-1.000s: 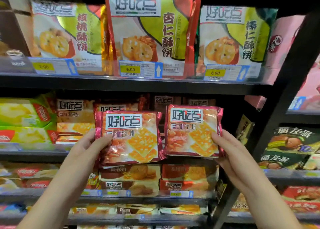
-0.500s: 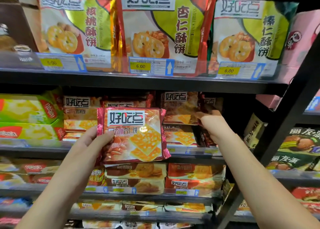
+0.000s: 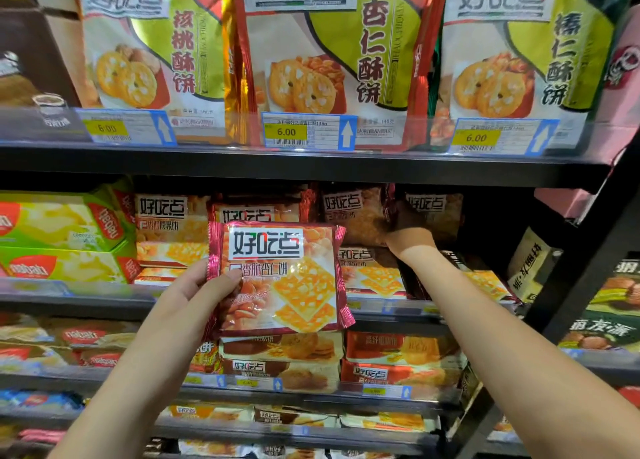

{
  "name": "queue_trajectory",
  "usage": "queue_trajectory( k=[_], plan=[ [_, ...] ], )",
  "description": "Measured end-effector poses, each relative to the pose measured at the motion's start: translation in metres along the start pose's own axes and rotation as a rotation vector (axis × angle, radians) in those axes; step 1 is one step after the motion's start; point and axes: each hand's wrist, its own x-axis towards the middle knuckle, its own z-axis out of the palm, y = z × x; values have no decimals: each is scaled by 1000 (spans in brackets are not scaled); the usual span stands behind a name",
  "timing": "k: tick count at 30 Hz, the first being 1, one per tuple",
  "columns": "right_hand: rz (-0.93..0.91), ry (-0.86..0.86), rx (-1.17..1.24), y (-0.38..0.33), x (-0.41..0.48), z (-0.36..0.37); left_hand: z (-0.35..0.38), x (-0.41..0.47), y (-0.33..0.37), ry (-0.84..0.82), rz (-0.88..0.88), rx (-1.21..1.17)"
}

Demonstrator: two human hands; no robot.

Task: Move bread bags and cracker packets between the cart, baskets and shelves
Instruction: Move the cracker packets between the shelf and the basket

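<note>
— At the middle shelf's (image 3: 86,299) front edge, what am I holding?
— Left hand (image 3: 201,295) pinches the glossy red foil cracker packet (image 3: 280,278) at its left crimped end, thumb on the printed face. Packet is upright, print toward me. Its long axis runs along the shelf edge, crimp to crimp.
— Right hand?
— Right hand (image 3: 410,240) is up and right of the packet, reaching deep over the shelf among the shadowed red packets (image 3: 433,212). Its fingers are lost in the dark, so I cannot tell whether it grasps anything.
— Which way to a slot?
— My judgement: straight back and slightly up, toward the matching stack (image 3: 256,212) just behind. Left hand is nearer.
— Legible text?
— Packet: 好吃点, 香脆杏仁饼. Tall green-and-cream bag (image 3: 329,42) on the shelf above: 杏仁酥饼. Yellow price tag (image 3: 286,132): 6.00.
</note>
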Motion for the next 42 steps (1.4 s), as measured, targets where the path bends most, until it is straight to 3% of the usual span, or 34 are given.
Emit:
queue_trajectory(
  k=[6, 27, 29, 32, 36, 42],
  plan=[
    [-35, 47, -188, 8, 13, 11, 4, 3, 0, -6, -1, -21],
    [1, 30, -191, 20, 14, 0, 35, 3, -5, -72, 9, 5],
    [-5, 99, -135, 18, -7, -18, 44, 4, -5, -107, 25, 24],
    [53, 236, 187, 30, -52, -48, 66, 6, -1, -172, 52, 52],
    [-2, 281, 436, 51, -114, -70, 104, 18, 6, -189, 94, 62],
    [-30, 302, 500, 69, -170, -83, 166, 63, 10, -235, 91, 182]
  ],
)
